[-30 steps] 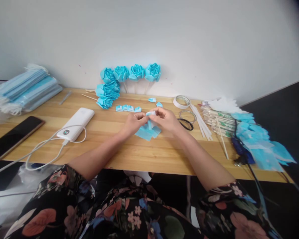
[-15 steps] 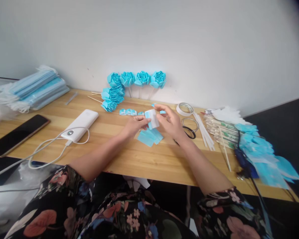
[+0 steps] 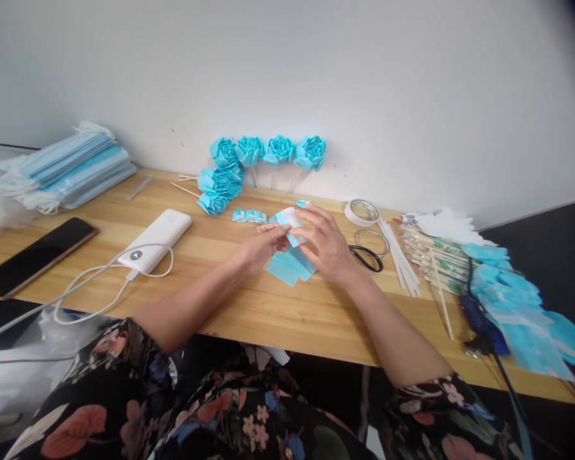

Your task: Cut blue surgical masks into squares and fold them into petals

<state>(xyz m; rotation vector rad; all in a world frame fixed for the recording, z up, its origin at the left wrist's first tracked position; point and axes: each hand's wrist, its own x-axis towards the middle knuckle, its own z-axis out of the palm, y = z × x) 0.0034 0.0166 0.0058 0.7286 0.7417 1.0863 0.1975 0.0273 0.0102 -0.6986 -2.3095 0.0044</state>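
Note:
My left hand (image 3: 259, 248) and my right hand (image 3: 324, 244) meet at the middle of the wooden table (image 3: 249, 306). Both pinch a small light-blue and white folded piece (image 3: 290, 220) held just above the tabletop. Under my hands lies a small pile of cut blue pieces (image 3: 290, 266). A row of small folded blue bits (image 3: 249, 216) sits just behind my left hand. Several finished blue flowers on sticks (image 3: 263, 153) lean against the wall behind.
At left are a stack of blue face masks (image 3: 67, 169), a dark phone (image 3: 36, 255) and a white power bank (image 3: 156, 239) with a cable. At right lie tape rolls (image 3: 361, 212), scissors (image 3: 367, 257), packed sticks (image 3: 431, 259) and blue scraps (image 3: 522, 306).
The folded piece was raised and turned between my fingers, then brought lower again; my right hand now lies over it. The view shifted slightly.

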